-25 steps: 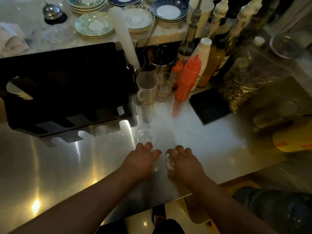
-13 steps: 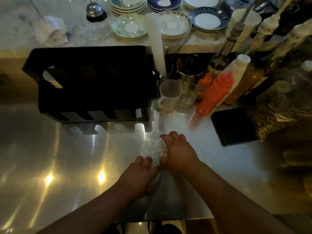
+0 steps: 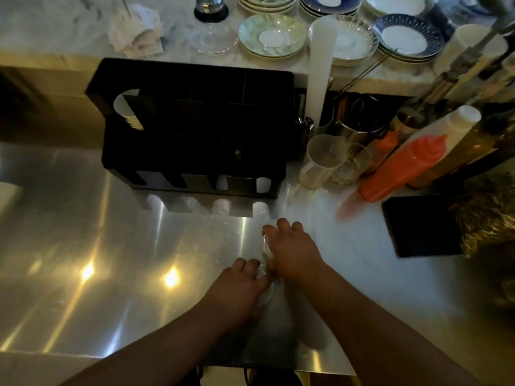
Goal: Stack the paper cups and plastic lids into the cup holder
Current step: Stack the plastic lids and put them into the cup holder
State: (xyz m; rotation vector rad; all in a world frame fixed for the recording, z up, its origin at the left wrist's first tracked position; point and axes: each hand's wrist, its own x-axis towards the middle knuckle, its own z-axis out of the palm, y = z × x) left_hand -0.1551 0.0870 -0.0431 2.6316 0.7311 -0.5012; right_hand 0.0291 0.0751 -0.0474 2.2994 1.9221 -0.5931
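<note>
A black cup holder (image 3: 195, 126) stands on the steel counter (image 3: 83, 246), with a paper cup (image 3: 128, 110) showing through its left side opening. A tall white stack of paper cups (image 3: 319, 71) rises just right of the holder. My right hand (image 3: 289, 252) is closed over clear plastic lids (image 3: 264, 246) on the counter in front of the holder. My left hand (image 3: 239, 288) lies just below, its fingers on more clear lids (image 3: 264, 295). The lids are mostly hidden under both hands.
Right of the holder stand a clear measuring jug (image 3: 320, 162), a glass (image 3: 354, 165), an orange squeeze bottle (image 3: 404, 168), syrup bottles and a black pad (image 3: 418, 227). Stacked saucers (image 3: 273, 37) and a bell (image 3: 210, 6) sit on the marble ledge behind.
Both hands moved forward toward the holder and closer together; the right hand reached over the lone lid that lay ahead. The camera view tilted left and up.
</note>
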